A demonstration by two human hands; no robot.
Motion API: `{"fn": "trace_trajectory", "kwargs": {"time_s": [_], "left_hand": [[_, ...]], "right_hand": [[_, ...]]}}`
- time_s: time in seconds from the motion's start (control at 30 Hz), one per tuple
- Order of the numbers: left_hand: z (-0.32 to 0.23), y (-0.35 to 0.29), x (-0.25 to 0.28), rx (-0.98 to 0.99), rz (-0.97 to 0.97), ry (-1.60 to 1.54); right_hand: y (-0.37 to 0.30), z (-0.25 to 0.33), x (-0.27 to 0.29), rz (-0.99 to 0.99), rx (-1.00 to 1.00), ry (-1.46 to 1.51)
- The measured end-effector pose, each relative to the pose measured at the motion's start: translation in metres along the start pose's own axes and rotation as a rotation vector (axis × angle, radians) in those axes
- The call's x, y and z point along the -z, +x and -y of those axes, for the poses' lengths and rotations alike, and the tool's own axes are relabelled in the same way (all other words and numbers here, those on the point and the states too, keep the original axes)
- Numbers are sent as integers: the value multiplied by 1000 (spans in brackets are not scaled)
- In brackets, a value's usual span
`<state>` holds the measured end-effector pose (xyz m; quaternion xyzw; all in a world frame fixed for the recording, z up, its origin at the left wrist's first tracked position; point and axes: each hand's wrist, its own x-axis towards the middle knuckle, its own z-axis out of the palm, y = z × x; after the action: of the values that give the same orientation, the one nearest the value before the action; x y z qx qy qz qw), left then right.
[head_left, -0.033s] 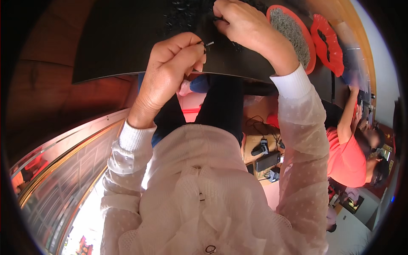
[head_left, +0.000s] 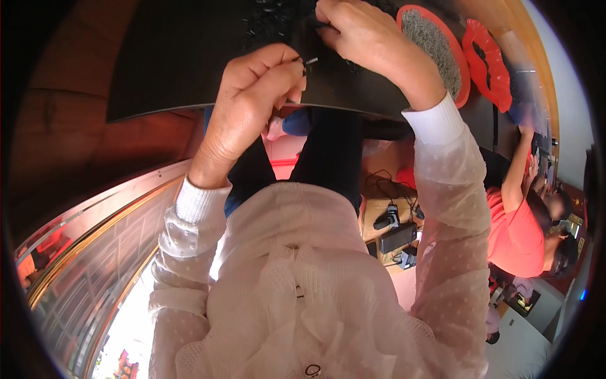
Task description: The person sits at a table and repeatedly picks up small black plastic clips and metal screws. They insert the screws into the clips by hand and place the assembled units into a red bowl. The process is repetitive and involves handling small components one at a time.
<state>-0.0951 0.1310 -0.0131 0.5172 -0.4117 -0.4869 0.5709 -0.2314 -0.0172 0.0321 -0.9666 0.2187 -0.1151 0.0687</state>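
My left hand (head_left: 255, 88) is closed in a pinch above the near edge of the dark table (head_left: 170, 72). From its fingertips sticks out a small black part with a thin, silvery, ridged tip (head_left: 311, 61), like a small screw or spring; its exact kind is too small to tell. Farther off and to the right, my right hand (head_left: 372, 41) has its fingers bent together at the table, beside a scattered heap of small black parts (head_left: 268, 19). Whatever those fingers hold is hidden.
Right of my right hand stands a red tray (head_left: 466, 79) of many small grey metal pieces (head_left: 432, 50). Beyond it lies a red wavy-rimmed dish (head_left: 500, 82) with black things inside. A person in a red top (head_left: 516, 234) sits at right. Black devices (head_left: 398, 237) and cables rest on a box below.
My left hand has risen very slightly away from me, with the small black part still in its fingertips. My right hand stays almost where it was.
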Motion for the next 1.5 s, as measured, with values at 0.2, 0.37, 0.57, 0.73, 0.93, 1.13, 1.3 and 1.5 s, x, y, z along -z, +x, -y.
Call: {"fn": "trace_trajectory", "kwargs": {"time_s": [0.2,0.37,0.57,0.73,0.93,1.13,1.3,1.5], "left_hand": [[0,2,-1,-21,7,-3],[0,1,1,-26,18,4],[-2,4,1,-26,36,-34],[-3,3,1,2,45,-55],[-9,1,2,47,117,-50],[-11,3,7,68,181,-4],[-11,3,8,71,202,-4],[-11,1,5,64,148,-30]], "right_hand": [[-4,7,-1,-38,20,2],[-12,13,7,-58,-43,254],[-43,9,15,111,-395,867],[-54,17,19,120,-456,1116],[-51,19,20,146,-463,1131],[-43,25,25,198,-430,1035],[-40,26,24,197,-435,964],[-37,30,21,144,-388,914]]}}
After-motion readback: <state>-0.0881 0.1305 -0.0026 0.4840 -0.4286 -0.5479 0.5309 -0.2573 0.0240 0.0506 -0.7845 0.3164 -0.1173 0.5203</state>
